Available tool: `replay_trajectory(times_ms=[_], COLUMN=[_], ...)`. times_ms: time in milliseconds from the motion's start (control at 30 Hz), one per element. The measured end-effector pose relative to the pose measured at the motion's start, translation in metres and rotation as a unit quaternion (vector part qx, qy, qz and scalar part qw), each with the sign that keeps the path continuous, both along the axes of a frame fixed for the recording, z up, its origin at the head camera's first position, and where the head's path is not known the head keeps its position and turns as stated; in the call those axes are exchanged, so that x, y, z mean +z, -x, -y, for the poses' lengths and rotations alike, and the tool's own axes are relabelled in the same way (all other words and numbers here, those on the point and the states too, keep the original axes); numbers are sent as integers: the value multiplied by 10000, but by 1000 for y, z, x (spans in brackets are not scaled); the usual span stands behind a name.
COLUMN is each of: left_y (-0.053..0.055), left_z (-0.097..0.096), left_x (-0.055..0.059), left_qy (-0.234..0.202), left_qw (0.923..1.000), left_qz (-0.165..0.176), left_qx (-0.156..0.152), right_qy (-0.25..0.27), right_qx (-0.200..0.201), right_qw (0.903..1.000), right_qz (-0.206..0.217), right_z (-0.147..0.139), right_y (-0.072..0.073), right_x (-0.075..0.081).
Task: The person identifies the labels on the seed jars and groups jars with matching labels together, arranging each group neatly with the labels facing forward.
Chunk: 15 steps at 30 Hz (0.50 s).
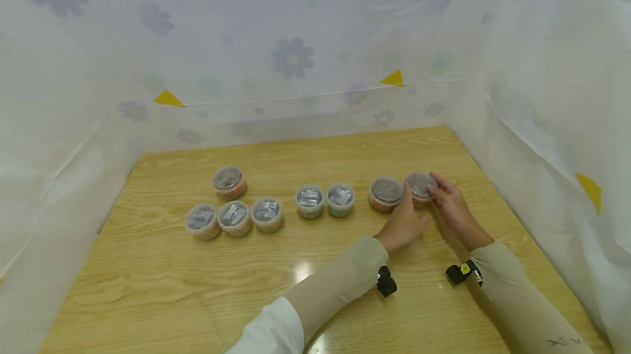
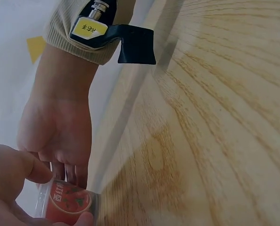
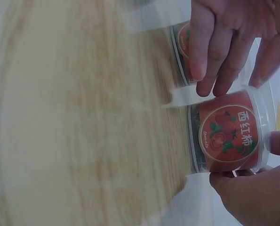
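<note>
Both hands are at the rightmost round tub (image 1: pixel 420 185), which has a clear lid and a red tomato label. My right hand (image 1: pixel 452 209) grips it from the right, thumb on the lid edge and fingers along its side in the right wrist view. From the left, my left hand (image 1: pixel 404 223) holds the same tub (image 3: pixel 229 134), its thumb by the lid and fingertips at the side. The left wrist view catches the tub's red label (image 2: pixel 71 203) between both hands. Just left of it stands a second tomato tub (image 1: pixel 386 194), partly behind the left thumb.
Two smaller tubs (image 1: pixel 309 200) with silvery packets under their lids stand mid-table. Farther left, three similar tubs (image 1: pixel 234 217) form a row, with a reddish tub (image 1: pixel 229 181) behind. White flowered sheeting (image 1: pixel 296 25) encloses the wooden table (image 1: pixel 222 288) at the back and sides.
</note>
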<state>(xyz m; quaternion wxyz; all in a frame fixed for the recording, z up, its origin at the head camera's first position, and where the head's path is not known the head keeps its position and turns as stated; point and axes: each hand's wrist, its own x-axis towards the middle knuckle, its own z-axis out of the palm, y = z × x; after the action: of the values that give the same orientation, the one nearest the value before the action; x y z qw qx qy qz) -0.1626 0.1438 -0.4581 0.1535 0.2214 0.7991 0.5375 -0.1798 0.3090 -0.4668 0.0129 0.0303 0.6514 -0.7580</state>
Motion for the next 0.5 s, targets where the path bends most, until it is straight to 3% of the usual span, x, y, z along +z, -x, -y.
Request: replay_trajectory(times_ms=[100,267,400,500], left_y=[1,-1,-6,-6], left_z=[0,6,22,43], left_x=[-1,1,13,25], left_qy=[-11,208,615,876], left_qw=[9999,9987,9926,9857], left_qz=[6,93,41,-90], left_qx=[-114,-466,-1044,-1440], right_qy=[-196,-991,-1866,-2499], right_qx=[-38,-110,-279,-537], right_qw=[9998,9950,9819,9653], right_qz=[57,50,-166,-529], right_z=[-1,-3,-1,6], right_y=[-1,-3,-6,-6], right_x=[2,4,8,17])
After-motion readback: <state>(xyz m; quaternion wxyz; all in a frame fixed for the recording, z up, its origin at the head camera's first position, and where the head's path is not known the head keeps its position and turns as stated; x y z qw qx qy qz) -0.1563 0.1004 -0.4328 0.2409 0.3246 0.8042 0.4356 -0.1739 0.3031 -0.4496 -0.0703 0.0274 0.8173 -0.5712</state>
